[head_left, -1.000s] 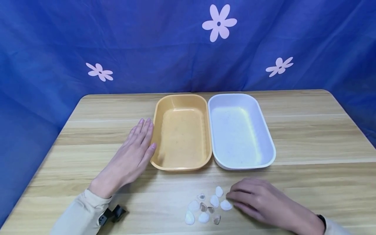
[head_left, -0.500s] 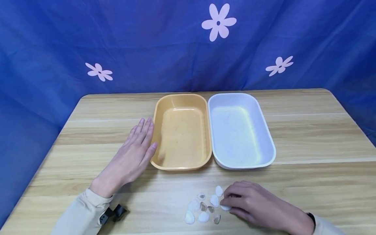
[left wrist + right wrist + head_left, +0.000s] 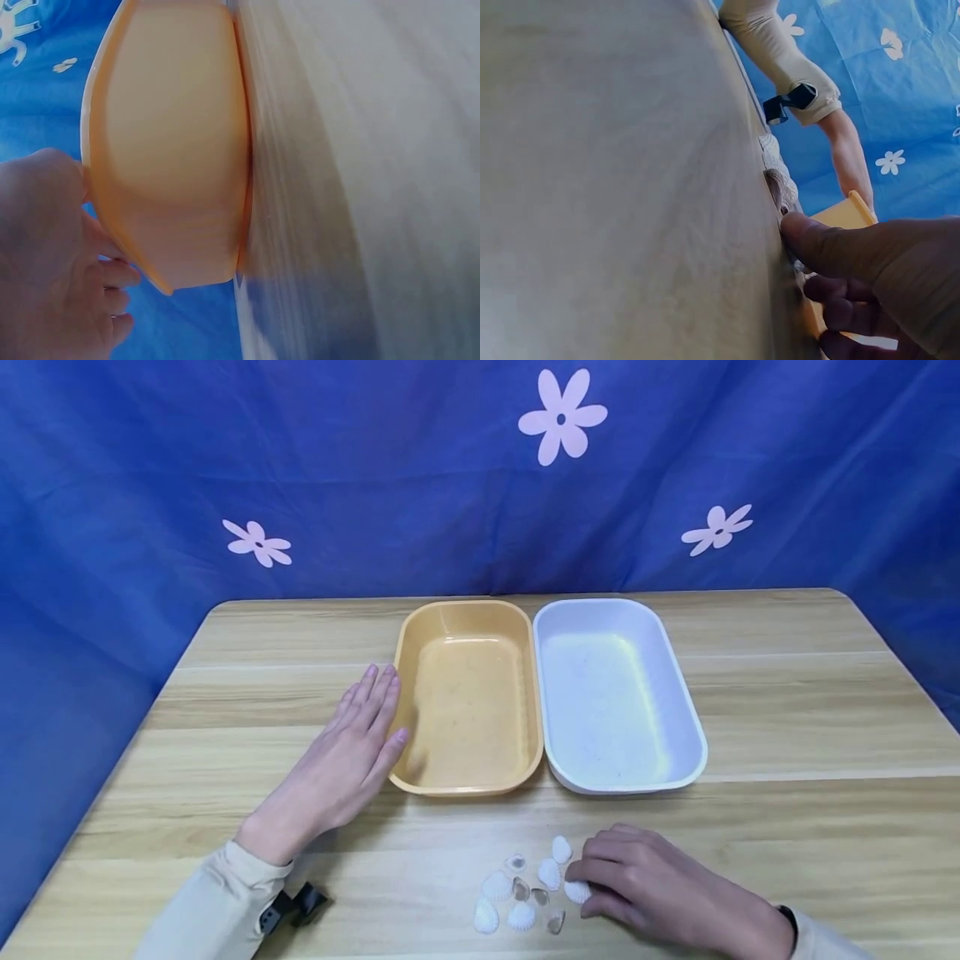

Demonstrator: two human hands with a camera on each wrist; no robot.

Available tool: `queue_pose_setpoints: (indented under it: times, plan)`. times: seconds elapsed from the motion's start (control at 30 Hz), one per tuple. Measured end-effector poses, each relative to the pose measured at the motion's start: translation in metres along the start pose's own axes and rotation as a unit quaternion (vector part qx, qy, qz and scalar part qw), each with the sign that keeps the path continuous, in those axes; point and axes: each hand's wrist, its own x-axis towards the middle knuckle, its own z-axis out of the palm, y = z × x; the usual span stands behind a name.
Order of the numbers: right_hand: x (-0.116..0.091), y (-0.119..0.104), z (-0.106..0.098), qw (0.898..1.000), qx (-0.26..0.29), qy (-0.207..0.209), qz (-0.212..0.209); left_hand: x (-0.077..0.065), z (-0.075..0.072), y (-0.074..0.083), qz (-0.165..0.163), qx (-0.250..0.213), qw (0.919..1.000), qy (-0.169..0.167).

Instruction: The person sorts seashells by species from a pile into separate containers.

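Note:
My left hand (image 3: 333, 768) lies with straight fingers against the left rim of a tan plastic tray (image 3: 467, 791); in the left wrist view, fingers touch the side of this tray (image 3: 172, 142). Several seashells lie on the table in front of the trays: white ribbed ones, such as a white seashell (image 3: 486, 916), and small brownish ones, such as a brown seashell (image 3: 521, 888). At the right edge of this group, my right hand (image 3: 648, 885) curls thumb and fingers around a white seashell (image 3: 577, 892). The right wrist view hides that shell behind the thumb (image 3: 817, 240).
A white tray (image 3: 626, 789) stands upright directly right of the tan one. Both rest on a wood-grain table (image 3: 810, 710). Behind hangs a blue cloth (image 3: 420, 477) with pale flowers. A black device (image 3: 292, 907) is strapped near the left wrist.
My right hand has moved left over the rightmost white seashell and closed its thumb and fingers around it. The left hand keeps its place on the tan tray.

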Motion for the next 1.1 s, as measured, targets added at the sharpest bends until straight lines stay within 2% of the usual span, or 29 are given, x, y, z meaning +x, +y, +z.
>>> queue_pose_setpoints:
  times: [0.1, 0.33, 0.6, 0.7, 0.83, 1.1]
  plan:
    - [-0.001, -0.001, 0.002, 0.999, -0.004, 0.004, 0.033, 0.000, 0.000, 0.000, 0.003, -0.002, 1.0000, 0.003]
    - [-0.003, -0.005, 0.009, 0.994, 0.009, 0.049, 0.100, 0.002, 0.000, 0.001, 0.008, -0.001, 0.9999, 0.009]
    - [-0.011, -0.004, 0.012, 0.979, 0.106, 0.048, 0.168, 0.003, 0.001, 0.000, 0.003, -0.006, 1.0000, 0.004]
    - [-0.012, -0.002, 0.017, 0.977, 0.127, 0.068, 0.160, 0.003, 0.001, -0.001, 0.002, -0.008, 1.0000, 0.003]
    - [-0.012, 0.001, 0.021, 0.979, 0.135, 0.084, 0.130, 0.003, 0.002, -0.003, 0.000, -0.010, 0.9999, 0.003]
    - [-0.012, 0.003, 0.022, 0.983, 0.136, 0.094, 0.080, 0.004, 0.002, -0.004, 0.002, -0.015, 0.9999, 0.007]
